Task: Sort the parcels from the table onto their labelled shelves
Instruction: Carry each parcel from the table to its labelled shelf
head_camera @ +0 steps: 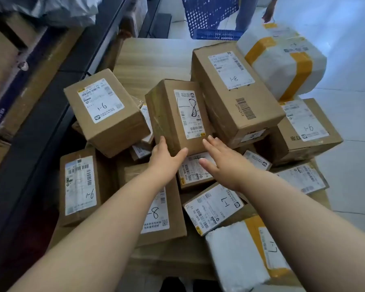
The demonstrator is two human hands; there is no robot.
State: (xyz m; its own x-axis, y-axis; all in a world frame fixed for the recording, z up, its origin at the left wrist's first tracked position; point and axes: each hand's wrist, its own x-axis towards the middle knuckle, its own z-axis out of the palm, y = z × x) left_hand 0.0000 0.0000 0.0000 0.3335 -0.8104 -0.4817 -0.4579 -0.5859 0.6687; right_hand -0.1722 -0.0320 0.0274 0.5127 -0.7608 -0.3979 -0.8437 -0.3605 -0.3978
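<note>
Several brown cardboard parcels with white handwritten labels lie heaped on a wooden table (148, 57). A mid-sized box marked 8-1 (167, 114) sits tilted on top of the heap at the centre. My left hand (165, 154) touches its near lower-left corner with fingers straight and the thumb stretched under the front edge. My right hand (221, 159) hovers flat, fingers straight, just below the box's right near corner, over smaller parcels. Neither hand holds anything.
A tall box marked 8-1 (236, 89) leans right of the centre box, and a box marked 9-1 (105, 110) lies to its left. White wrapped parcels with yellow tape (282, 60) sit far right. Dark shelving (30, 102) runs along the left. A person's hand (269, 14) and blue basket (209, 15) appear beyond.
</note>
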